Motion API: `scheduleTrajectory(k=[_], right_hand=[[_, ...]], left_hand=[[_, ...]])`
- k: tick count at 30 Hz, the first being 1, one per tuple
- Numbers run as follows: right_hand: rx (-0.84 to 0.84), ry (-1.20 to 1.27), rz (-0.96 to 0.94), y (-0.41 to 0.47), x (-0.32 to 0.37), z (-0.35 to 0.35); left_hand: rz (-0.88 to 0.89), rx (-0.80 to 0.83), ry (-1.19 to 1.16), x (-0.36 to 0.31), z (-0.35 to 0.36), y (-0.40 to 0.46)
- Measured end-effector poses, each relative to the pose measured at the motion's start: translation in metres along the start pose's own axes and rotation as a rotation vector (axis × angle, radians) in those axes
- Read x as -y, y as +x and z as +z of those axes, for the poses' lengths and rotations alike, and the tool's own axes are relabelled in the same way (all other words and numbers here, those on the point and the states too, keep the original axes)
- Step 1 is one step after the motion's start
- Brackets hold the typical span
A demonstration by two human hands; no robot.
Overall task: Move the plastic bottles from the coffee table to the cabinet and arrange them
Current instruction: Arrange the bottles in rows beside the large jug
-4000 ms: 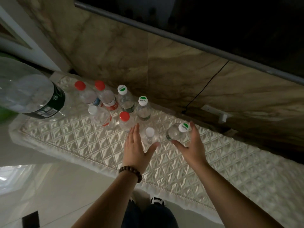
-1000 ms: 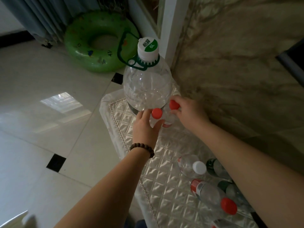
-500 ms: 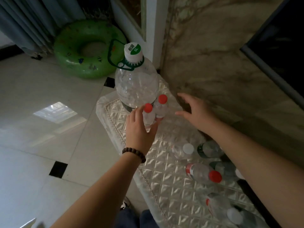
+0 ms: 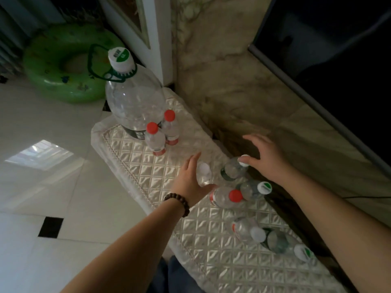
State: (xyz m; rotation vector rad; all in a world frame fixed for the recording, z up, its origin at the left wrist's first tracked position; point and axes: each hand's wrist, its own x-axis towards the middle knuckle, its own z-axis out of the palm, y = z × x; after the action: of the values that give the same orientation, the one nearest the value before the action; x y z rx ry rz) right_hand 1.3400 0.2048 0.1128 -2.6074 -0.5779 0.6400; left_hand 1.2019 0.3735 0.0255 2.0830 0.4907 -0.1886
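Note:
Two red-capped bottles [image 4: 156, 138] [image 4: 170, 128] stand upright side by side against a large clear jug [image 4: 133, 102] at the far end of the cabinet's quilted cover [image 4: 135, 159]. My left hand [image 4: 190, 180] is open, its palm cupped beside a small white-capped bottle [image 4: 203, 173]. Fingers spread, my right hand [image 4: 267, 159] has its thumb at the cap of a green-labelled bottle [image 4: 232, 171]. Nearer me stand a red-capped bottle [image 4: 225, 196], a green-and-white-capped bottle [image 4: 254, 189], a white-capped bottle [image 4: 246, 229] and another green-labelled bottle [image 4: 282, 244].
A marble wall [image 4: 222, 70] runs along the cabinet's far side, with a dark screen [image 4: 328, 49] above it. On the pale tiled floor [image 4: 42, 187] to the left lies a green swim ring [image 4: 63, 64]. A white frame [image 4: 153, 28] stands behind the jug.
Both hands have left the two red-capped bottles, which now stand beside the jug, and drawn back toward me to the white-capped and green-labelled bottles. My view shifted right.

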Motion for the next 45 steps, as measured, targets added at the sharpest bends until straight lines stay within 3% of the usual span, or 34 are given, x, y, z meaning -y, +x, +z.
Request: scheduleTrajectory(k=[6, 16, 21, 33, 38, 42, 45], right_hand=[[-0.007, 0.037, 0.075, -0.008, -0.019, 0.025], [-0.023, -0.038, 0.171, -0.001, -0.014, 0.038], [-0.074, -0.053, 0.081, 0.012, 0.014, 0.041], [0.041, -0.124, -0.144, 0.075, 0.109, 0.079], [0.039, -0.079, -0.146, 0.086, 0.116, 0.085], [0.045, -0.091, -0.130, 0.092, 0.109, 0.080], [0.074, -0.079, -0.135, 0.093, 0.105, 0.077]], left_hand=[[-0.142, -0.104, 0.040, 0.011, 0.025, 0.007], [-0.126, -0.281, 0.004, 0.027, -0.004, 0.001], [-0.168, -0.375, -0.049, 0.045, -0.031, 0.001], [-0.228, -0.445, -0.095, 0.048, -0.044, 0.035], [-0.272, -0.446, -0.118, 0.051, -0.044, 0.043], [-0.243, -0.379, -0.183, 0.050, -0.049, 0.035], [-0.174, -0.425, -0.199, 0.049, -0.057, 0.021]])
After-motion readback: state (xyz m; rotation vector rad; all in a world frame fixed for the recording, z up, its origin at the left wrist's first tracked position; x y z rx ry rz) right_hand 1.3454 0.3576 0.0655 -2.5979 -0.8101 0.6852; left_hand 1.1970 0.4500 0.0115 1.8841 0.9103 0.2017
